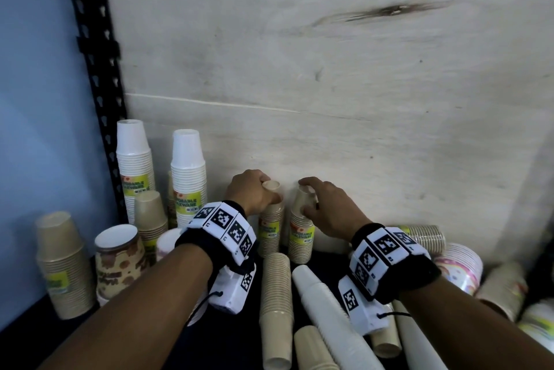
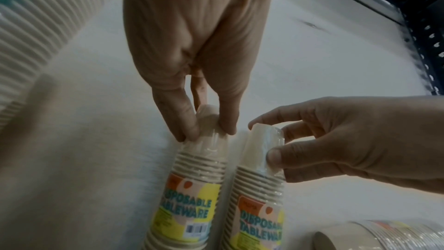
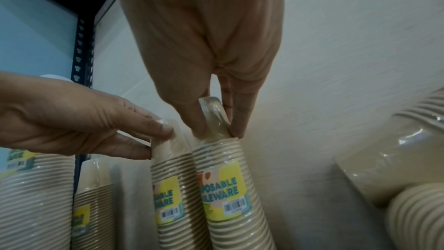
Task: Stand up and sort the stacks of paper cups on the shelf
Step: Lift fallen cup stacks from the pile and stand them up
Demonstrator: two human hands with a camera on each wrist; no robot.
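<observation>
Two slim wrapped stacks of beige paper cups stand upright side by side at the back of the shelf. My left hand (image 1: 263, 190) pinches the top cup of the left beige stack (image 1: 271, 228), also seen in the left wrist view (image 2: 199, 187). My right hand (image 1: 311, 202) holds the top of the right beige stack (image 1: 301, 234) between thumb and fingers; the right wrist view shows that stack (image 3: 225, 187) leaning slightly. Both stacks carry yellow "Disposable Tableware" labels.
Two tall white cup stacks (image 1: 135, 166) (image 1: 188, 172) and several beige ones (image 1: 63, 261) stand at the left by the black shelf post (image 1: 99, 76). Beige (image 1: 275, 306) and white (image 1: 326, 318) stacks lie flat in front. Patterned cups (image 1: 458, 267) lie at the right. The white back wall (image 1: 329, 70) is close behind.
</observation>
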